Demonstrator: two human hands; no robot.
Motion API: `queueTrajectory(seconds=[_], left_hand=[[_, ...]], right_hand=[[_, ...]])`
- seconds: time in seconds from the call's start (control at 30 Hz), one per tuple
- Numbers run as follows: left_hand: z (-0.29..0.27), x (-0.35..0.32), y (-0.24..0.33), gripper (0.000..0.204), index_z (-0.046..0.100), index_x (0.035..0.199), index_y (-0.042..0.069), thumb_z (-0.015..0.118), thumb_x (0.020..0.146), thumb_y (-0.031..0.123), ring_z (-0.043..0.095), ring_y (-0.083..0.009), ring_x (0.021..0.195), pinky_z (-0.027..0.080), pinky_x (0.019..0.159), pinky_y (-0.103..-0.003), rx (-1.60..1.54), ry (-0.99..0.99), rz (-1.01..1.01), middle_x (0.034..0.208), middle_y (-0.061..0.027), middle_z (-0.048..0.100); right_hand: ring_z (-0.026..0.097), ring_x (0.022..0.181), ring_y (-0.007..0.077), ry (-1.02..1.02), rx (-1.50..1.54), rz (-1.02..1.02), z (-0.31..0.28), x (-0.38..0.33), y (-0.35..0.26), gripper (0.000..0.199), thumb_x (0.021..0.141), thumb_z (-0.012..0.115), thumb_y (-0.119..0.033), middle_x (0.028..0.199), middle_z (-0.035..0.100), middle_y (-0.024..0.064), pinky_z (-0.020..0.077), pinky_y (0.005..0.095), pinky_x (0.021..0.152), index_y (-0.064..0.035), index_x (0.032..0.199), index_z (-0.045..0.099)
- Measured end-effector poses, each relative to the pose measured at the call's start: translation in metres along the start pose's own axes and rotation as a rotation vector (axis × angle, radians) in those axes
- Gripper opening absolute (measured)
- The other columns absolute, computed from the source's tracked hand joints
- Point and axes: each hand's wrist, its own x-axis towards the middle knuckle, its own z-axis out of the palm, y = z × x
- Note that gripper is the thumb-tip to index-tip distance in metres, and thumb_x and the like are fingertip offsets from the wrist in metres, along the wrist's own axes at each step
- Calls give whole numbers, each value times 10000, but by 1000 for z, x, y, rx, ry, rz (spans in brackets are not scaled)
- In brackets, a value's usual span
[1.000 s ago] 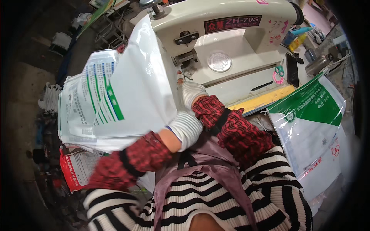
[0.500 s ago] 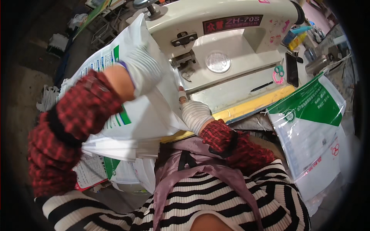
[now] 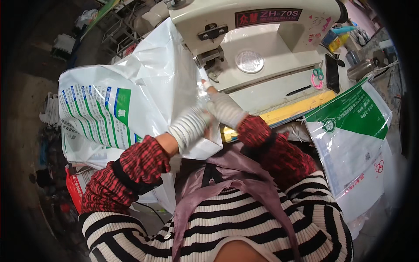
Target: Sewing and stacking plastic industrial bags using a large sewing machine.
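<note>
A large white plastic sack (image 3: pixel 150 94) with green and blue print lies left of a cream industrial sewing machine (image 3: pixel 266 30). Its right edge runs beside the presser foot (image 3: pixel 211 78). My right hand (image 3: pixel 228 109), in a white striped glove with bare fingertips, is closed at that edge, its fingertips just below the foot. My left hand (image 3: pixel 190 129), gloved alike, curls over the sack's near right part and meets the right hand. Its fingers are blurred and partly hidden, but they appear closed on the sack's edge.
Right on the machine table lie scissors (image 3: pixel 317 78), a black pen (image 3: pixel 298 91) and a phone (image 3: pixel 332 73). A round clear disc (image 3: pixel 249 61) sits on the machine bed. A yellow strip (image 3: pixel 279 112) lines the front edge. Another printed sack (image 3: pixel 349 153) hangs at the right.
My left hand has come down and right from over the sack to beside my right hand. The sack has turned and bulged, its printed face now spread out to the left.
</note>
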Motion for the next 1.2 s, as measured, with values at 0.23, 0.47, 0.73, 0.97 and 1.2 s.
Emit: queueTrajectory(seconds=[0.23,0.47,0.73,0.97,1.2], left_hand=[[-20,34,-6,224,466,1094,40,475,880,107,580,-220,852,511,747,-330,-186,596,434,984,-148,570],[-24,8,-59,484,541,1165,-51,509,831,298,455,-405,1167,366,995,-440,1281,-32,-145,1200,-290,500],[-13,6,-50,592,511,1215,28,696,690,229,379,-424,1229,327,1034,-453,986,538,470,1287,-250,445],[-5,19,-24,527,585,1093,84,751,611,217,423,-396,1159,362,980,-467,1167,527,567,1178,-190,502],[-15,-2,-5,559,642,1001,89,807,516,312,517,-328,950,417,833,-423,1201,665,600,965,-129,570]], right_hand=[[582,937,133,-76,1535,-201,58,-73,-18,387,803,659,-191,989,651,64,444,271,849,-4,1132,582],[583,792,89,-43,1490,-131,78,-77,8,301,826,647,-186,909,646,20,468,233,727,-13,1068,599],[561,771,66,-172,1654,-65,73,-83,18,389,772,708,-161,906,641,13,466,214,702,-4,1101,572],[588,868,102,-149,1579,-148,60,-80,9,418,728,733,-100,980,659,47,470,247,800,2,1107,588],[598,887,112,-140,1643,-106,55,-83,9,442,715,733,-32,995,665,62,467,255,832,12,1130,585]])
